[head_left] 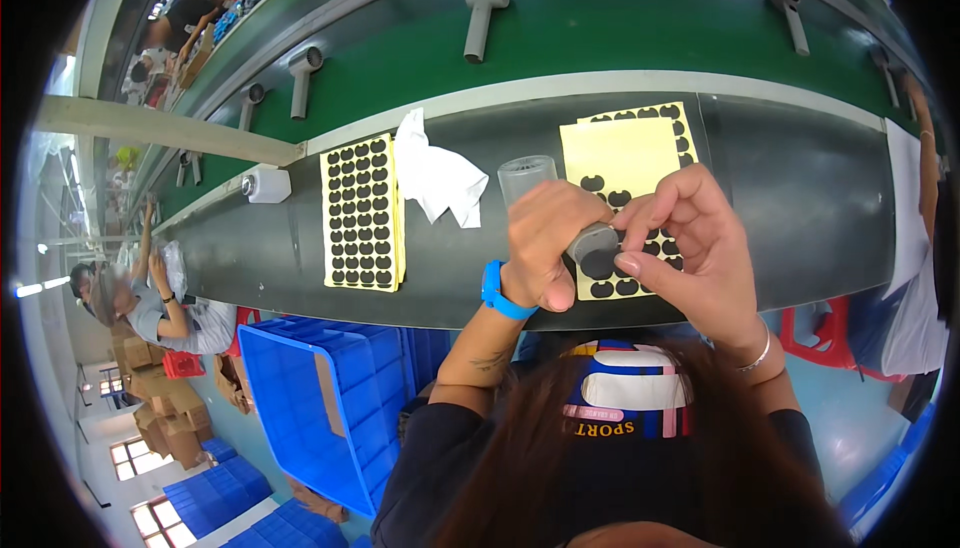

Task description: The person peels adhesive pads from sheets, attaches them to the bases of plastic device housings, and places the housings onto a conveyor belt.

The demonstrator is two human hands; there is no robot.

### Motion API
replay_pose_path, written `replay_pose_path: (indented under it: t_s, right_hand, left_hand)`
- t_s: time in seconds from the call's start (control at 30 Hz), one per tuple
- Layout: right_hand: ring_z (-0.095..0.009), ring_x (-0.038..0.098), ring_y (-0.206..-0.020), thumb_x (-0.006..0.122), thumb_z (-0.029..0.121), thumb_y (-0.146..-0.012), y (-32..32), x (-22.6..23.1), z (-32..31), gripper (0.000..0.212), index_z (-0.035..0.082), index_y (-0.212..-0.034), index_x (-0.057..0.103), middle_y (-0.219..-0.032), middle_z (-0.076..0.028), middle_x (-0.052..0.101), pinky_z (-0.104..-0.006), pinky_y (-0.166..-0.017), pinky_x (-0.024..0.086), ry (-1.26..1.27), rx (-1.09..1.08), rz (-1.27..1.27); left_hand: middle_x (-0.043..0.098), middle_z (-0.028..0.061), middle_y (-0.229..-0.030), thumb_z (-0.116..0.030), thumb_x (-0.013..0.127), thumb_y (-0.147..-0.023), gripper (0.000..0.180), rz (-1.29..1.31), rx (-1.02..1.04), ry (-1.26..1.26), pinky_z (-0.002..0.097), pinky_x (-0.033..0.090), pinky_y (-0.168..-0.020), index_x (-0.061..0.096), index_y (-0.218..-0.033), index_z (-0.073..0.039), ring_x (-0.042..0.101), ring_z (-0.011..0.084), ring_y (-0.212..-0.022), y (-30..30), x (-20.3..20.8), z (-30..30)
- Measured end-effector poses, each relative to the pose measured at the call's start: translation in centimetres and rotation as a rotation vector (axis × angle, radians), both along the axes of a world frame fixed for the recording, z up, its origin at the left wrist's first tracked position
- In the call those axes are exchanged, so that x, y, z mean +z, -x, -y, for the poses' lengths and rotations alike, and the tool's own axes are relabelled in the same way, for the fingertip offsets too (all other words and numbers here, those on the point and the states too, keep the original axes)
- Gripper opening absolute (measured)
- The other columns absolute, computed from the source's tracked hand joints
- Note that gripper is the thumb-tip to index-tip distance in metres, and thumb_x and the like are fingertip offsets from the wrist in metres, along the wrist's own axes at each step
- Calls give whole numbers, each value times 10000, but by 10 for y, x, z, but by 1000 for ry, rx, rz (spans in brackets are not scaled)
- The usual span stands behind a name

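Note:
My left hand is wrapped round a grey hair dryer, its barrel pointing away from me. The round end of its handle faces me, and a black round sticker lies against that end. At the sticker's edge, the thumb and fingers of my right hand are pinched together. Under my hands is a yellow sheet of black stickers, partly hidden, its upper part bare of stickers. Another sticker sheet, nearly full, lies to the left on the dark bench.
A crumpled white cloth and a small white bottle lie on the bench. Beyond its raised edge, a green conveyor carries several grey hair dryers. A blue crate stands below left. Other people work at the left and far right.

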State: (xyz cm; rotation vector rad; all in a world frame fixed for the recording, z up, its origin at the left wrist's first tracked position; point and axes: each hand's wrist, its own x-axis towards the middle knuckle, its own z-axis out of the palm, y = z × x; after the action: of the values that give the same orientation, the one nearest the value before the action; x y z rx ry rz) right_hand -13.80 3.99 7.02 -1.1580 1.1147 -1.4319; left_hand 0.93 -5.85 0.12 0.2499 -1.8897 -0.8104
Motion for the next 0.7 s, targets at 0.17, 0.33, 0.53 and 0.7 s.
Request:
replay_pose_path:
  t_s: [0.17, 0.33, 0.53, 0.7]
  right_hand:
    - [-146, 603, -948, 673, -62, -782, -1, 0, 1, 328, 56, -970, 431, -853, -44, 581, -297, -874, 473, -34, -14, 71]
    - [-147, 607, -960, 670, -61, -784, 1, -2, 4, 322, 56, -966, 430, -856, -48, 581, -293, -864, 484, -66, 11, 76]
    - [-162, 609, -962, 670, -113, -746, 4, -1, 5, 374, 73, -952, 420, -834, -57, 584, -276, -848, 480, -110, 14, 120]
    - [-161, 608, -963, 671, -109, -745, 7, -1, 4, 373, 73, -952, 419, -836, -56, 581, -273, -849, 484, -125, 14, 118]
  left_hand:
    - [621, 103, -725, -783, 266, -832, 887, 18, 5, 35, 342, 427, -546, 635, -892, 21, 599, 267, -606, 2, 2, 2]
    - [627, 102, -728, -782, 297, -825, 907, 33, 14, 57, 342, 424, -545, 646, -986, 40, 599, 257, -602, 3, 1, 4]
    - [630, 112, -734, -750, 331, -834, 871, 46, -14, 67, 351, 430, -555, 647, -990, 47, 603, 267, -608, 4, 0, 6]
    - [620, 123, -710, -689, 355, -860, 811, 20, -29, 78, 355, 432, -556, 651, -977, 57, 599, 273, -602, 7, -3, 7]
